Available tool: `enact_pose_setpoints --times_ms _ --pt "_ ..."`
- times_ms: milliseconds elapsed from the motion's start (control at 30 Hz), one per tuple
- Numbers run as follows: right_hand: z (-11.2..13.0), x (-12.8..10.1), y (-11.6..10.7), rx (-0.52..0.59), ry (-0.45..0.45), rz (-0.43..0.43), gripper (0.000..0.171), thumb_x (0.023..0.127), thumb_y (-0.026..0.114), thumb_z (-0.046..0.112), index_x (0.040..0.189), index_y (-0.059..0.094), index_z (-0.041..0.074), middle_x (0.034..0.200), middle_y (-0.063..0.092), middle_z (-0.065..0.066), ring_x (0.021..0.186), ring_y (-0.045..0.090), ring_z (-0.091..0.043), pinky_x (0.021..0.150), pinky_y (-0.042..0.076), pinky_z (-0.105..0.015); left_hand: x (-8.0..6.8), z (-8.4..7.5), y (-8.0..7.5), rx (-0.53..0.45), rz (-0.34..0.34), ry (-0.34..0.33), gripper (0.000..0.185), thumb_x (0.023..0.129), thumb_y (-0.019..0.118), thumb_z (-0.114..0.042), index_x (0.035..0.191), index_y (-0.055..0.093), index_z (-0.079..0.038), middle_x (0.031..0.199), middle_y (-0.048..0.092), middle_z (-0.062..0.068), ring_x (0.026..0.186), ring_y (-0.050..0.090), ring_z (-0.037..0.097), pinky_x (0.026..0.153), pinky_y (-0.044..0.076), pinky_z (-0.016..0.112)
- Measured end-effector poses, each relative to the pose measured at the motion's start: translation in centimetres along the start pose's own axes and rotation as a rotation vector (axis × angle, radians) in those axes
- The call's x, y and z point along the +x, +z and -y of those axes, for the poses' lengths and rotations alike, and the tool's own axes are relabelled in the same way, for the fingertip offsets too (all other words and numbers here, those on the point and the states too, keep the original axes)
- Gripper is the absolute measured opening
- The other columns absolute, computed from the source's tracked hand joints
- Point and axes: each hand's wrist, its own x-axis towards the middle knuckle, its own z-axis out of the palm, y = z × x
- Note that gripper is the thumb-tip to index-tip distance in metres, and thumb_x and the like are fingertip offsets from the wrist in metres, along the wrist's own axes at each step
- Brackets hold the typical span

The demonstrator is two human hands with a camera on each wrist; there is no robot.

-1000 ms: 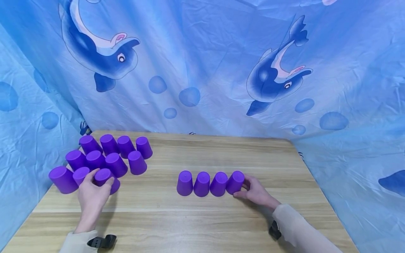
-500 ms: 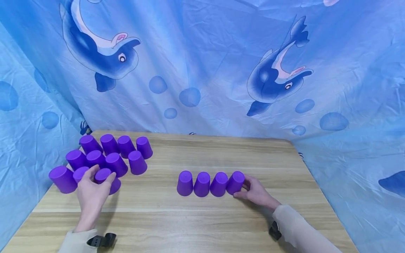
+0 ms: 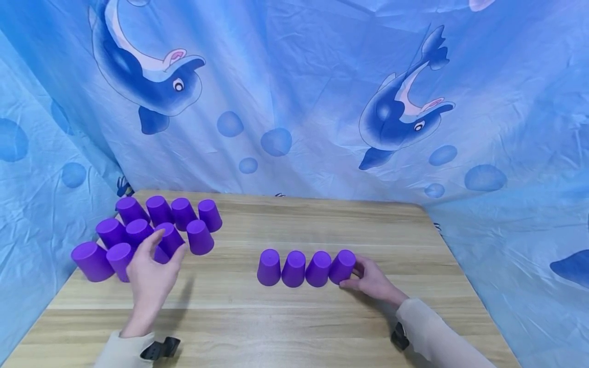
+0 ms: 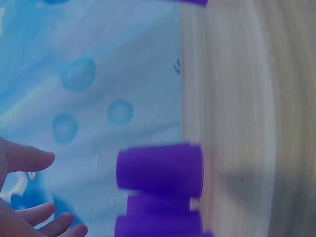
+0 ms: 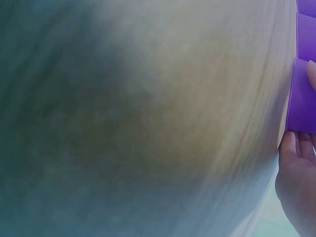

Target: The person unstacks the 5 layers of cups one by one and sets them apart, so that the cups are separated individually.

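Four upside-down purple cups stand in a row mid-table. My right hand (image 3: 358,273) holds the rightmost cup (image 3: 342,266), fingers behind it and thumb in front. The right wrist view shows that cup (image 5: 302,96) with my thumb (image 5: 289,143) against it. My left hand (image 3: 165,245) hovers over the front of a cluster of several upside-down purple cups (image 3: 158,209) at the far left, fingers spread. One cup (image 3: 161,254) is mostly hidden behind it. In the blurred left wrist view the fingers (image 4: 29,160) are apart and hold nothing, and a cup (image 4: 160,170) stands beyond them.
The wooden table (image 3: 322,225) is backed and flanked by a blue dolphin-print cloth (image 3: 294,102). The cloth hangs close to the table's left and right edges. Bare wood lies between the two cup groups and along the near edge.
My left hand has risen from the front cup of the cluster and shifted right, its fingers spreading. The right hand and the row of cups have not moved.
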Motion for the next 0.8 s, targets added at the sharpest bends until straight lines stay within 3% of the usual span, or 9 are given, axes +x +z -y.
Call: enact_pose_setpoints --times_ms 233,533,800 --pt "0.0 0.0 0.1 0.008 0.003 -0.009 0.058 0.071 0.079 -0.008 0.124 0.056 0.002 0.116 0.062 -0.009 0.114 0.056 -0.029 0.102 0.039 -0.044 -1.2 -1.0 2.7 -0.027 0.174 -0.024 0.056 0.077 0.081 -0.017 0.126 0.059 -0.001 0.124 0.06 0.016 0.115 0.054 0.036 0.097 0.043 0.045" --pt "-0.2 -0.1 0.0 0.0 -0.009 0.001 0.057 0.071 0.083 0.004 0.122 0.058 0.006 0.115 0.063 -0.005 0.112 0.058 -0.021 0.1 0.041 -0.034 -3.0 -1.5 5.8 -0.152 0.426 0.028 0.062 0.076 0.082 -0.016 0.128 0.054 0.002 0.127 0.057 0.019 0.116 0.053 0.035 0.099 0.041 0.046" --pt "0.0 -0.1 0.0 0.031 -0.029 -0.001 0.059 0.071 0.082 0.0 0.124 0.057 0.003 0.117 0.062 -0.009 0.112 0.057 -0.028 0.1 0.041 -0.041 -4.4 -2.4 8.1 -0.22 0.568 0.018 0.07 0.068 0.088 -0.017 0.128 0.055 0.001 0.128 0.057 0.015 0.119 0.052 0.032 0.099 0.043 0.041"
